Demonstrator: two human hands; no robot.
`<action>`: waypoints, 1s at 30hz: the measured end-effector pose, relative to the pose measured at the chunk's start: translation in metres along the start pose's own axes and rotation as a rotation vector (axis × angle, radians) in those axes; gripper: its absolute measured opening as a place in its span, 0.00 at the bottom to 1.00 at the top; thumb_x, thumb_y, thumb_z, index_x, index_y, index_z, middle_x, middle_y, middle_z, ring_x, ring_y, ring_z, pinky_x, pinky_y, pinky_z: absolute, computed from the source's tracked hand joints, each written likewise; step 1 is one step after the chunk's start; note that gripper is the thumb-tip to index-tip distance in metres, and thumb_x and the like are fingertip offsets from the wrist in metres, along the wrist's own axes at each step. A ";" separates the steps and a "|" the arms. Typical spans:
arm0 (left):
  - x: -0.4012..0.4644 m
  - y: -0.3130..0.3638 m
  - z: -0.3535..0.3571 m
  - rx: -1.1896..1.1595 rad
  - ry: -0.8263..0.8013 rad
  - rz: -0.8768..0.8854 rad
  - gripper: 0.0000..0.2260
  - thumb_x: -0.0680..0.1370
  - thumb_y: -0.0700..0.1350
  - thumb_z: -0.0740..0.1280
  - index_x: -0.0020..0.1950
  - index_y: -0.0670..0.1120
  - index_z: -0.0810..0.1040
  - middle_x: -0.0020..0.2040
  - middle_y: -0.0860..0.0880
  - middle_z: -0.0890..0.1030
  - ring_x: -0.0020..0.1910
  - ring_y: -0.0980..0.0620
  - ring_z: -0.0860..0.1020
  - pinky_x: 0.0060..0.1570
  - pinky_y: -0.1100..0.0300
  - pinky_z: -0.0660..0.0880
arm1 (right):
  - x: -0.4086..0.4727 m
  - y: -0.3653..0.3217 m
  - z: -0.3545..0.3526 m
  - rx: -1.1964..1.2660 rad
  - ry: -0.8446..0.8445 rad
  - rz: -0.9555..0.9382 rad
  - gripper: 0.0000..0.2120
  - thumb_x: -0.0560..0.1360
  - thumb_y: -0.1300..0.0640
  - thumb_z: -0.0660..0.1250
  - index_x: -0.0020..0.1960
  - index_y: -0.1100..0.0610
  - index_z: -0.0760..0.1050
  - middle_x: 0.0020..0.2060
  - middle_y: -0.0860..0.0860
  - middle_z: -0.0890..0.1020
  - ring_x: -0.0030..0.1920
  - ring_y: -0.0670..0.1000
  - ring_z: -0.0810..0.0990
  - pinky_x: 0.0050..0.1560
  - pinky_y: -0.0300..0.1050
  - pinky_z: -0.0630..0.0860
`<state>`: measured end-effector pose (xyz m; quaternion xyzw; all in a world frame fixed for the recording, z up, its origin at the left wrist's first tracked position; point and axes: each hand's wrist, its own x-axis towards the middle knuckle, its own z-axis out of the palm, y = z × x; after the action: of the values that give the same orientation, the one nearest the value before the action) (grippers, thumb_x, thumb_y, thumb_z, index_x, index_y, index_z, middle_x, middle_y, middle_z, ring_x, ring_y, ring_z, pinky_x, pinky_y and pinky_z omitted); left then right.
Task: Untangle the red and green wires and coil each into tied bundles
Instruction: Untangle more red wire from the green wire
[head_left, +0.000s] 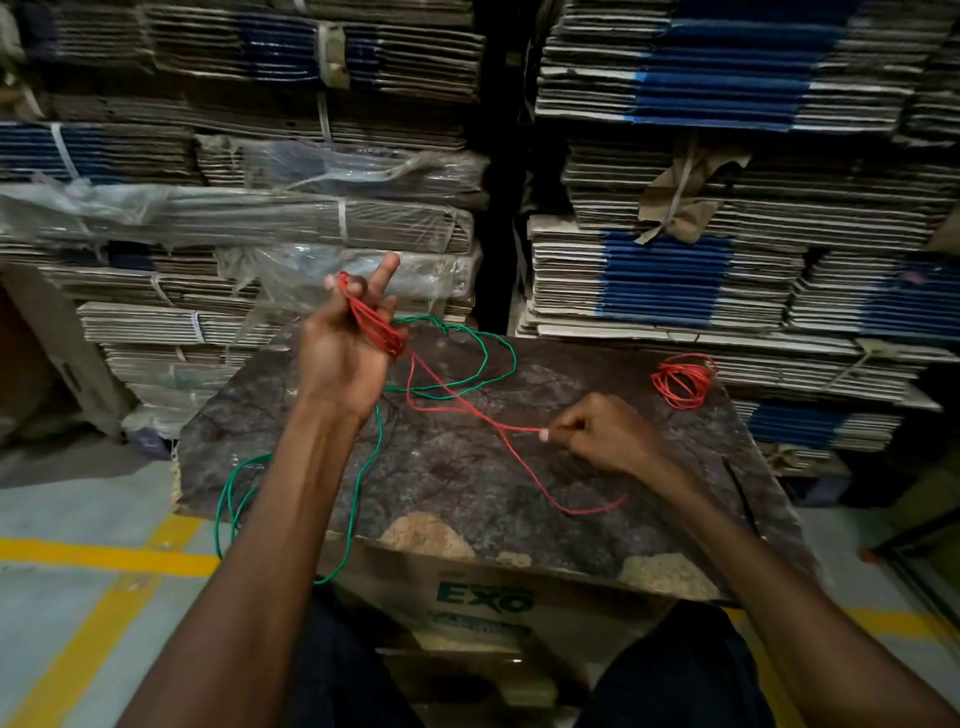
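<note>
- L hand (343, 353) raised above far-left part of board, palm toward camera, index finger straight up; other fingers curl round several loops of red wire (375, 325) wound over the hand.
- R hand (602, 434) low over board, right of centre, thumb + forefinger pinching a single strand of the same red wire; other fingers curled in.
- Hands well apart, red strand running diagonally btwn them, from L-hand loops down to R pinch.
- Past the pinch area, loose tail of red wire lies on board, curving toward near-right and ending in a short upturned hook.
- Green wire (470, 358) uncoiled: loops on board's far part just behind/right of L hand, crossing under/over red strand (which is on top, can't tell), then passes under L forearm and hangs off board's left edge in loose loops over the floor.
- Second red coil (683, 380) already bundled, lying at far-right corner of board, well apart from both hands.
- Board (467, 478): dark mottled worn slab w/ chipped near edge, resting on cardboard box (483, 605) printed "EXO" in green.
- Bkgd: stacks of flattened cardboard (701, 280), strapped, some plastic-wrapped; grey floor w/ yellow lines (104, 558).
</note>
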<state>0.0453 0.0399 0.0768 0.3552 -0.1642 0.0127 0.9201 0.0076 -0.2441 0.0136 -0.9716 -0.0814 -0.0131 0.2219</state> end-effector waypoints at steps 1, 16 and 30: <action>0.006 -0.003 0.000 0.029 0.053 0.018 0.09 0.80 0.47 0.58 0.42 0.49 0.71 0.68 0.40 0.69 0.69 0.40 0.69 0.44 0.57 0.69 | -0.006 -0.005 -0.001 -0.045 -0.025 -0.051 0.14 0.74 0.42 0.68 0.31 0.44 0.79 0.23 0.47 0.75 0.27 0.44 0.73 0.33 0.44 0.68; 0.005 -0.038 -0.026 1.850 -0.107 0.379 0.22 0.79 0.55 0.48 0.45 0.43 0.76 0.43 0.35 0.79 0.47 0.34 0.76 0.48 0.42 0.72 | -0.047 -0.029 -0.079 0.535 0.163 -0.248 0.03 0.73 0.59 0.72 0.45 0.57 0.84 0.27 0.50 0.77 0.27 0.45 0.70 0.29 0.39 0.66; -0.044 -0.035 0.017 1.290 -0.468 -0.011 0.20 0.80 0.52 0.52 0.38 0.42 0.74 0.23 0.56 0.77 0.30 0.39 0.79 0.32 0.55 0.72 | 0.012 -0.041 -0.101 0.505 0.819 -0.236 0.10 0.71 0.45 0.74 0.45 0.51 0.85 0.32 0.47 0.83 0.30 0.44 0.72 0.32 0.48 0.69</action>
<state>0.0033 0.0064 0.0519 0.8266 -0.3163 0.0263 0.4648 0.0138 -0.2501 0.1229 -0.7867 -0.0979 -0.3986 0.4611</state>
